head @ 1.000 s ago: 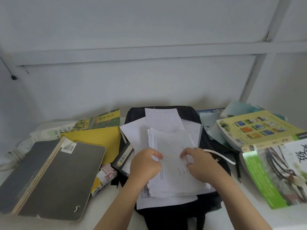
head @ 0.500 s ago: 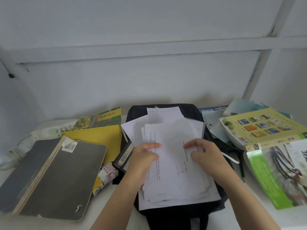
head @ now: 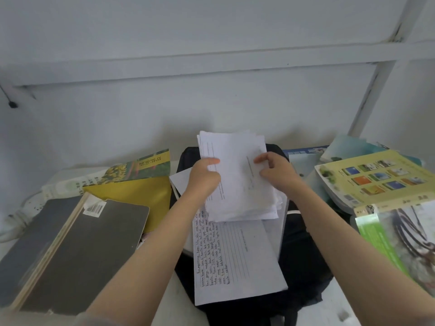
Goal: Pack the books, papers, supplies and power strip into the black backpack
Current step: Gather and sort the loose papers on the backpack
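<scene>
The black backpack (head: 303, 243) lies flat in the middle of the desk. Above it I hold a stack of white papers (head: 237, 184), lifted and tilted up. My left hand (head: 204, 177) grips its left edge and my right hand (head: 275, 172) grips its right edge. A lined handwritten sheet (head: 235, 262) and other loose sheets stay flat on the backpack below. A white power strip (head: 28, 205) lies at the far left, partly hidden behind the dark notebooks (head: 70, 250).
Left of the backpack lie a yellow folder (head: 141, 196) and a green-covered book (head: 138, 168). On the right, a yellow-green book (head: 372, 180) and a green-edged book (head: 400, 243) overlap other books. A white wall with a shelf rail rises close behind.
Both hands have lifted the paper stack off the backpack and moved it up and away from me. The handwritten sheet underneath is now uncovered.
</scene>
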